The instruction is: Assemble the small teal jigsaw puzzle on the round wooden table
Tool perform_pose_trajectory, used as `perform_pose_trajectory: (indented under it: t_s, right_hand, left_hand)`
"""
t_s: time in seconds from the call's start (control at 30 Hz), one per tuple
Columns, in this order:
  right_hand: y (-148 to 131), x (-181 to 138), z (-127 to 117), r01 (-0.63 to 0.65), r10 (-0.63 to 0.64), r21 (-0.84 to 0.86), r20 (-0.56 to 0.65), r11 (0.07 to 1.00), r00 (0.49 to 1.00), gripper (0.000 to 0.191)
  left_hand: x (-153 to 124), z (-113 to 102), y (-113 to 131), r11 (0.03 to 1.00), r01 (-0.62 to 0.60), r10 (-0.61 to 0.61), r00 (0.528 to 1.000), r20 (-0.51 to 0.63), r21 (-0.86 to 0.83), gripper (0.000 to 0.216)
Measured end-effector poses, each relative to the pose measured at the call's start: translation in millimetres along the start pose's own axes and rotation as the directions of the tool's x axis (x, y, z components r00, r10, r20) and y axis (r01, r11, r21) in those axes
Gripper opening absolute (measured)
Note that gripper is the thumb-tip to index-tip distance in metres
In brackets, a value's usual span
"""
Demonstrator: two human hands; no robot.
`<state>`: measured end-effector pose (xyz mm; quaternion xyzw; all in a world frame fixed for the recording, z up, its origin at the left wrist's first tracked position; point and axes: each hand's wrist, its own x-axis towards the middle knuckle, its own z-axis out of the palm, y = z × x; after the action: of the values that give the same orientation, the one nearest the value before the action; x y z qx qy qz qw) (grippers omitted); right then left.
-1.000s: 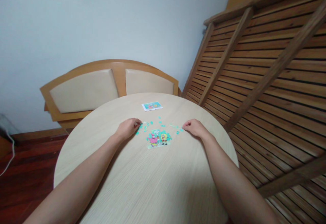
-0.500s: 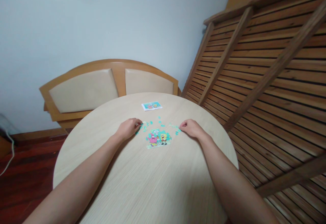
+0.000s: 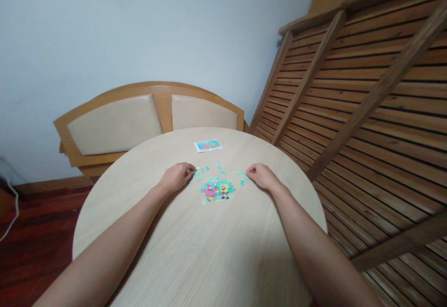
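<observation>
A partly joined jigsaw puzzle [image 3: 217, 190] lies flat on the round table, showing a pink starfish, a yellow square figure and a third figure on teal. Loose teal puzzle pieces [image 3: 206, 169] are scattered along its far left side, and more puzzle pieces [image 3: 242, 179] lie to its right. My left hand [image 3: 179, 176] rests by the left pieces with its fingers curled together. On the other side, my right hand [image 3: 259, 175] is closed in a pinch at the edge of the right pieces. Whatever either hand's fingertips hold is too small to make out.
Beyond the pieces lies a printed picture card [image 3: 208, 146] with a similar cartoon scene. The pale round table [image 3: 195, 246] reaches toward a padded wooden headboard [image 3: 115, 123] by the wall. A slatted wooden panel [image 3: 363, 93] leans at the right.
Almost nothing differs. Both hands stay in place, with only slight shifts of the fingers; the puzzle, loose pieces and card lie as before.
</observation>
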<state>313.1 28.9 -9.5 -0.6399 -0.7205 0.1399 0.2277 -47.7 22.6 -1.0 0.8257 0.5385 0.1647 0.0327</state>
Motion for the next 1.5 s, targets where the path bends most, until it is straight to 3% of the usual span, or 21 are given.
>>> perform_pose_trajectory:
  t_s: [0.43, 0.7, 0.87, 1.03, 1.27, 1.5]
  right_hand:
    - [-8, -5, -1, 0.081, -0.080, 0.083, -0.011, 0.993, 0.997, 0.022]
    - [-13, -12, -16, 0.153, -0.166, 0.087, 0.168, 0.984, 0.972, 0.030]
    - [-23, -16, -17, 0.222, -0.221, 0.017, 0.206, 0.975, 0.953, 0.025]
    - [-29, -17, -14, 0.229, -0.212, -0.065, 0.207, 0.971, 0.955, 0.025]
    - [-31, -19, -22, 0.203, -0.190, -0.058, 0.180, 0.977, 0.965, 0.027]
    - [-35, -24, -26, 0.240, -0.221, -0.038, 0.276, 0.970, 0.935, 0.018]
  left_hand:
    - [0, 1, -1, 1.000, -0.014, 0.014, 1.000, -0.014, 0.013, 0.028]
    - [-1, 0, 0, 1.000, -0.021, 0.021, 1.000, -0.012, 0.012, 0.029]
    - [-1, 0, 4, 0.999, -0.035, 0.035, 0.998, -0.047, 0.005, 0.029]
    - [-4, -1, 23, 0.972, -0.226, 0.219, 0.970, -0.108, -0.059, 0.030]
    - [-8, 0, 43, 0.842, -0.519, 0.515, 0.854, -0.066, -0.146, 0.032]
    - [-11, 2, 51, 0.805, -0.569, 0.574, 0.819, -0.025, -0.169, 0.039]
